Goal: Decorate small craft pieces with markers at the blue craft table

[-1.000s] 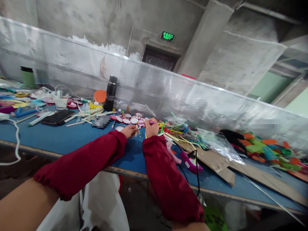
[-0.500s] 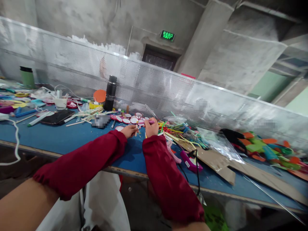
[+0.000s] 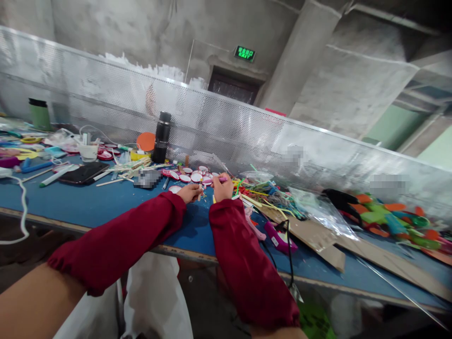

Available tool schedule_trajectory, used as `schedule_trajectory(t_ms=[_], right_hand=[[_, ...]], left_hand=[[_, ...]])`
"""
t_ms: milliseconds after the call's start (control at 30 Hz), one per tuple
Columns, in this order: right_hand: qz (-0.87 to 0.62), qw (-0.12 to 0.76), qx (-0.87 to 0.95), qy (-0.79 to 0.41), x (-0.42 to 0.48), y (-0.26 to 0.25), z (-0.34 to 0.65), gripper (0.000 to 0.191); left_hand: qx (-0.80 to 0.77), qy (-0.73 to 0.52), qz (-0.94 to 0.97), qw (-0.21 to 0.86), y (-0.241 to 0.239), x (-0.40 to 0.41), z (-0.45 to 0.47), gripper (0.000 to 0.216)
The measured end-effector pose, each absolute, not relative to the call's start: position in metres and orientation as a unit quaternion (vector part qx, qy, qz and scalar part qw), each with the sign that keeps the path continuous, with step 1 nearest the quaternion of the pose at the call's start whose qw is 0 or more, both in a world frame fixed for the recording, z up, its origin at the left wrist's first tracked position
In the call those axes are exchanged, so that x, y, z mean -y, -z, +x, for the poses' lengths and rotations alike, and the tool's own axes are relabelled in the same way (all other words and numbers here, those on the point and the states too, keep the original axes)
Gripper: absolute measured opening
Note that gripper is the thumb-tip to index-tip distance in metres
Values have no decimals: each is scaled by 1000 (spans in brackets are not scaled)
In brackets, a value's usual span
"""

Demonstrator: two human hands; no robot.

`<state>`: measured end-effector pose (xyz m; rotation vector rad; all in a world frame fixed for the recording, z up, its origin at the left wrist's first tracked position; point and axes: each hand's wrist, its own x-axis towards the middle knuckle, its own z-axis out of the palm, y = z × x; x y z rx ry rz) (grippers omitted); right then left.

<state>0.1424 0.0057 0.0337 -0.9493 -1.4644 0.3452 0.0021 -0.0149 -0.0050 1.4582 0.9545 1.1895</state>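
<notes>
Both my forearms wear dark red sleeve covers and reach out over a blue worktable [image 3: 88,202]. My left hand [image 3: 189,192] is closed in a pinch on a small thin stick [image 3: 199,190] held upright between the two hands. My right hand [image 3: 221,187] is closed around a pink pen-like tool [image 3: 219,179] whose tip points left toward the stick. Just beyond the hands lie several small round red-and-white discs [image 3: 190,176].
A black bottle [image 3: 161,136], white cup [image 3: 88,151], dark phone [image 3: 84,173] and green can [image 3: 38,114] stand to the left. Coloured sticks [image 3: 268,193], a pink glue gun [image 3: 278,237], cardboard [image 3: 318,240] and bright plastic parts [image 3: 391,219] lie right. A perforated metal screen [image 3: 229,127] backs the table.
</notes>
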Motion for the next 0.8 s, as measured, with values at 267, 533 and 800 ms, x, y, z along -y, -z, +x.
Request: schedule_trajectory(t_ms=[267, 533, 800], right_hand=[[-373, 717, 543, -229, -11, -37, 146, 19], [-330, 768, 513, -197, -3, -50, 155, 38], [-336, 725, 586, -131, 13, -43, 183, 42]], left_hand=[[-394, -491, 636, 447, 3, 17, 0, 25], [-417, -485, 653, 407, 2, 22, -2, 28], [-435, -539, 605, 392, -4, 14, -8, 22]])
